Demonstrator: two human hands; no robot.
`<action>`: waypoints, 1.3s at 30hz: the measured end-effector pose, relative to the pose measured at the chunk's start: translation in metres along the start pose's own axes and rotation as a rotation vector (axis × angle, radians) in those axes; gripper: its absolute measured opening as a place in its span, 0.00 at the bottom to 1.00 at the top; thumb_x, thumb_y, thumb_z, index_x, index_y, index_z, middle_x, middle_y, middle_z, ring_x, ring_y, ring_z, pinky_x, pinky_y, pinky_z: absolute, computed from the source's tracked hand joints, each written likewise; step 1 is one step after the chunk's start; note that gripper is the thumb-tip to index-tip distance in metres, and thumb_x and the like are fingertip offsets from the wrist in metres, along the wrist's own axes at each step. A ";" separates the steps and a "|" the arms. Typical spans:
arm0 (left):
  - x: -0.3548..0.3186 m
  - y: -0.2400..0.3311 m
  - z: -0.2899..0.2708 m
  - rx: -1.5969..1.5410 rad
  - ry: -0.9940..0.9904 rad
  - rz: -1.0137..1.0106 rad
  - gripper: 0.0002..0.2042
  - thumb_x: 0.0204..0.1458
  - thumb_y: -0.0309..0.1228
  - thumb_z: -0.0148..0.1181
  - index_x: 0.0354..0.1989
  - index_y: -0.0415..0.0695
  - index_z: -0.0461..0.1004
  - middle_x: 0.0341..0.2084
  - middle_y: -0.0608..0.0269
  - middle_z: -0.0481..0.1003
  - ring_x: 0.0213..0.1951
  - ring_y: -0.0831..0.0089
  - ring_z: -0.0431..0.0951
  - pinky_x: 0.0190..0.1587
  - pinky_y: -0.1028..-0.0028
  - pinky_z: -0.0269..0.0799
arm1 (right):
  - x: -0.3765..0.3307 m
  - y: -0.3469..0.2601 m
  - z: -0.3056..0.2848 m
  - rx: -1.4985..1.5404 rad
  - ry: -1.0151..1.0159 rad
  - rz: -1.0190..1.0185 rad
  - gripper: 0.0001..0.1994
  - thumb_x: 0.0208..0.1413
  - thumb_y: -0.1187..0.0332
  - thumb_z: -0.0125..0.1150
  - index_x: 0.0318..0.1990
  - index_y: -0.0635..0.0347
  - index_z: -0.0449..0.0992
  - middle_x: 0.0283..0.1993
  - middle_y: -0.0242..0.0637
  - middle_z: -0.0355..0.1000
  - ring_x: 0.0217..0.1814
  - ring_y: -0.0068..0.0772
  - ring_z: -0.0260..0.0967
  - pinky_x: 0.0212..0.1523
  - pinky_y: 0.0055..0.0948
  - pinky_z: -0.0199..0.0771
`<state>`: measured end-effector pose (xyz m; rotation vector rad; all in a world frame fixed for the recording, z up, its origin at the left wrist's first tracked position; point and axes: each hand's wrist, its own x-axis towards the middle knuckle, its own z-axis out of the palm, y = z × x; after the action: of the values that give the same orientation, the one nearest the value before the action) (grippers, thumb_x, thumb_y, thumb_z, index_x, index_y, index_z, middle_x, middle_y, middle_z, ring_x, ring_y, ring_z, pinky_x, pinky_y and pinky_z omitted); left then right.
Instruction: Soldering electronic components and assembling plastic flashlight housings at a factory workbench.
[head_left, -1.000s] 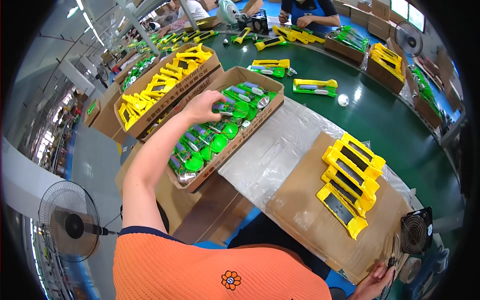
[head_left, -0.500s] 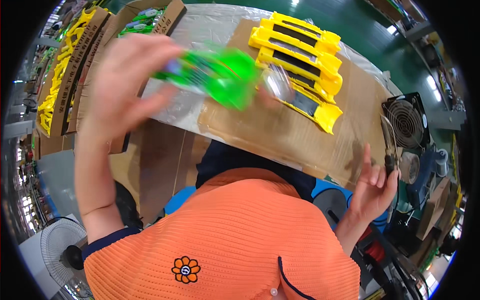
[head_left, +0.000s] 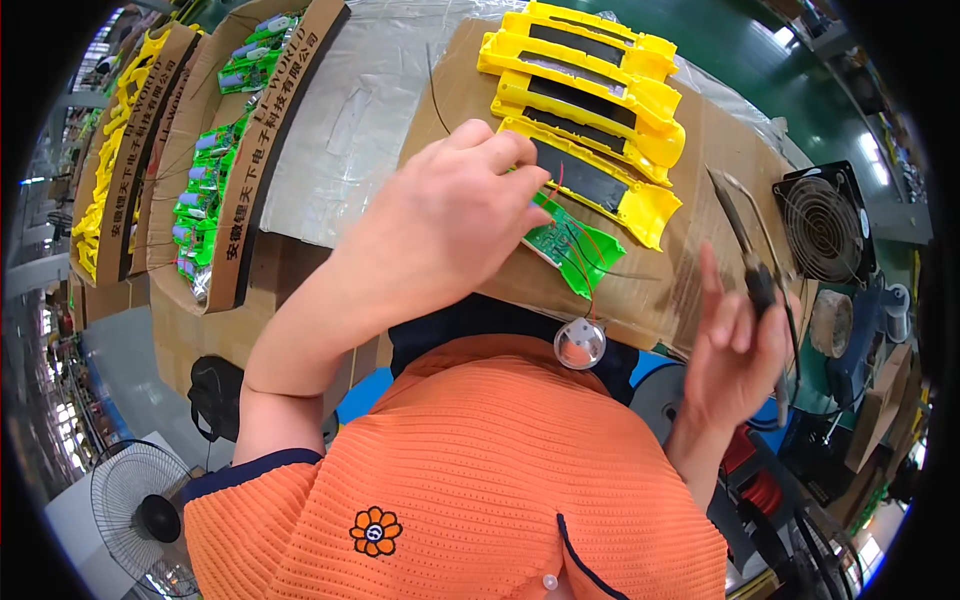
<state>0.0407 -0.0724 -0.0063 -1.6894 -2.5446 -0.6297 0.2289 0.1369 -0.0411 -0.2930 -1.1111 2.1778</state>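
Note:
My left hand (head_left: 445, 220) is closed on the far-left end of a green plastic housing (head_left: 588, 266) that has a circuit board and thin red and black wires. Those wires run down to a round, clear lamp reflector (head_left: 580, 343) at the table's near edge. My fingers hide the housing's other end. On the right, my right hand (head_left: 738, 350) is wrapped round the dark handle of a soldering iron (head_left: 759, 284), index finger raised. The iron's tip points up and away, apart from the housing. Just beyond the housing lie several yellow plastic shells (head_left: 645, 212) with dark inner strips.
Under the work lies a cardboard sheet (head_left: 450, 125). At the left, one carton (head_left: 255, 200) holds several green housings and another carton (head_left: 128, 190) holds yellow shells. A black fan (head_left: 822, 222) stands at the right, near a solder spool (head_left: 884, 312).
My left hand has moved right and nearer the middle with the green housing, uncovering the left carton. The reflector now hangs by the near edge. The soldering iron has risen slightly in my right hand.

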 end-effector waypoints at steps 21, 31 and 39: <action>0.005 -0.019 0.006 -0.433 -0.063 0.035 0.04 0.46 0.22 0.65 0.32 0.40 0.78 0.35 0.63 0.77 0.38 0.65 0.78 0.40 0.71 0.75 | -0.021 0.010 0.019 -0.177 -0.081 0.346 0.10 0.60 0.74 0.54 0.42 0.59 0.58 0.29 0.47 0.73 0.19 0.33 0.68 0.55 0.50 0.75; 0.021 -0.015 -0.005 -0.057 -0.270 0.139 0.02 0.49 0.25 0.59 0.28 0.41 0.76 0.33 0.61 0.76 0.38 0.62 0.78 0.40 0.67 0.75 | -0.017 0.008 0.024 -0.284 -0.023 0.410 0.10 0.59 0.76 0.56 0.41 0.63 0.60 0.29 0.44 0.71 0.21 0.32 0.69 0.30 0.32 0.76; 0.026 -0.011 -0.008 0.016 -0.309 0.192 0.02 0.48 0.25 0.58 0.26 0.41 0.76 0.29 0.61 0.74 0.35 0.61 0.78 0.38 0.66 0.75 | -0.016 0.008 0.027 -0.294 -0.037 0.422 0.10 0.58 0.76 0.59 0.40 0.63 0.62 0.27 0.38 0.68 0.22 0.30 0.69 0.25 0.27 0.72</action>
<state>0.0183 -0.0566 0.0039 -2.1399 -2.5158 -0.3596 0.2247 0.1059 -0.0326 -0.6722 -1.5025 2.3793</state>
